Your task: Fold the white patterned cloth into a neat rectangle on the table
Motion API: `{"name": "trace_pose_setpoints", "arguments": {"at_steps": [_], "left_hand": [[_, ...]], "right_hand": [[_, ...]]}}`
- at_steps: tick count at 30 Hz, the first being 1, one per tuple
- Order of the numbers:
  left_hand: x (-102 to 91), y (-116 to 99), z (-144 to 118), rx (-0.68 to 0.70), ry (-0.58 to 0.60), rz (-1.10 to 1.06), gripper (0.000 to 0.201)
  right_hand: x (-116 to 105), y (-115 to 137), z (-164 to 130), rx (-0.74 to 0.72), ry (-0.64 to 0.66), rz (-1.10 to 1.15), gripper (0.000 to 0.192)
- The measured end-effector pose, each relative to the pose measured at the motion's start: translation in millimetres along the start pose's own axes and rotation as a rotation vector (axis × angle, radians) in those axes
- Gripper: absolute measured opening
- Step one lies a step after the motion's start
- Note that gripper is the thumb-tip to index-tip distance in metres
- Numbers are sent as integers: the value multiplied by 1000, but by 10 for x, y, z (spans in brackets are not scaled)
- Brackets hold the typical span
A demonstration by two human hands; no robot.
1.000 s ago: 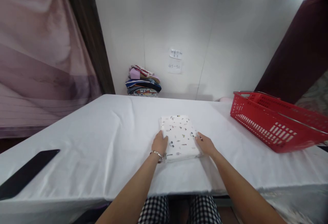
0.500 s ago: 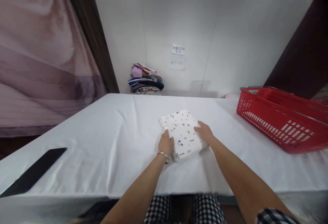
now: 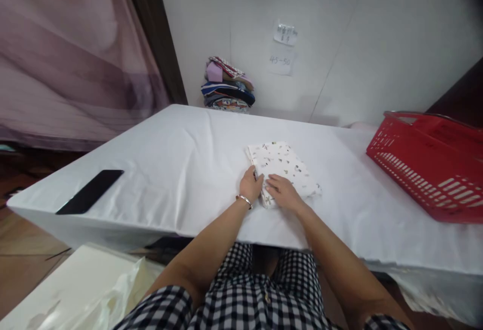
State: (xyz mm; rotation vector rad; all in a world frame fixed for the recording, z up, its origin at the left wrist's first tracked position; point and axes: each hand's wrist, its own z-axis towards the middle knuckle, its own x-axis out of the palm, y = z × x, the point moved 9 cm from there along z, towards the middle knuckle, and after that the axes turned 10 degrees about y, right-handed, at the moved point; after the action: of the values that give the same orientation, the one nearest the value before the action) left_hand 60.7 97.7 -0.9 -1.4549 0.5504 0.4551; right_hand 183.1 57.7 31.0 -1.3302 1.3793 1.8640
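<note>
Now, folded cloth (speckled) under flat right hand, left hand gripping its edge

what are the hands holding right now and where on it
Both hands hold the folded patterned cloth at its near corner: the left hand grips its left edge, the right hand presses flat on top.

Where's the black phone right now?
In the head view, the flat black phone lies near the left edge of the white-clothed table, far left of both hands and the folded white patterned cloth they rest on.
</note>
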Motion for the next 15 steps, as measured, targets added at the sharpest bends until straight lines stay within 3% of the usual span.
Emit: {"name": "trace_pose_setpoints", "arguments": {"at_steps": [2, 8, 15], "left_hand": [[-22, 26, 5, 0, -16, -53, 42], [-133, 120, 220, -67, -55, -136, 33], [-235, 299, 700, -105, -126, -228, 22]], "right_hand": [[-26, 78, 46, -27, 9, 62, 30], [-273, -31, 445, 101, -84, 46, 28], [-197, -89, 1034, 204, 17, -52, 27]]}}
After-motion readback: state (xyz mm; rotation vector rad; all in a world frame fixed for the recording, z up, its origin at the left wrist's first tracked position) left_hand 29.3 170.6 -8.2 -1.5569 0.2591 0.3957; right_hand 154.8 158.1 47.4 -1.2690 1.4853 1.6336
